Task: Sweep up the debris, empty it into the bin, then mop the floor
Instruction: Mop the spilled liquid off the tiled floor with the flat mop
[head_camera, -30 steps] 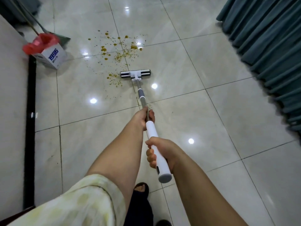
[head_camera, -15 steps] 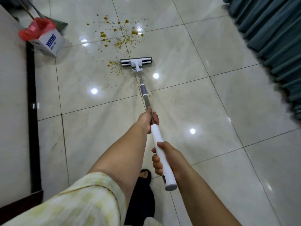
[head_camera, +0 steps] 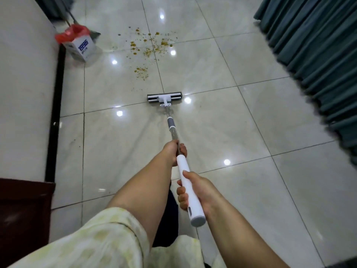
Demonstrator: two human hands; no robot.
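Both hands, left hand (head_camera: pixel 176 150) leading, right hand (head_camera: pixel 195 192) trailing, clasp the mop handle (head_camera: pixel 186 172), steering the mop head (head_camera: pixel 164 97) short of the crumbs (head_camera: pixel 148 49) ahead.

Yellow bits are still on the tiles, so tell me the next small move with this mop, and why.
Probably push the mop head forward toward the yellow debris. Both the left hand and right hand grip the handle, the head lies flat on the floor, and the nearest crumbs sit just beyond it.

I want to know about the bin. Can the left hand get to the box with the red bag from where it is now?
Probably not. The left hand is closed on the mop handle, and the box stands far ahead by the wall. Nothing blocks the way; the person would have to walk closer.
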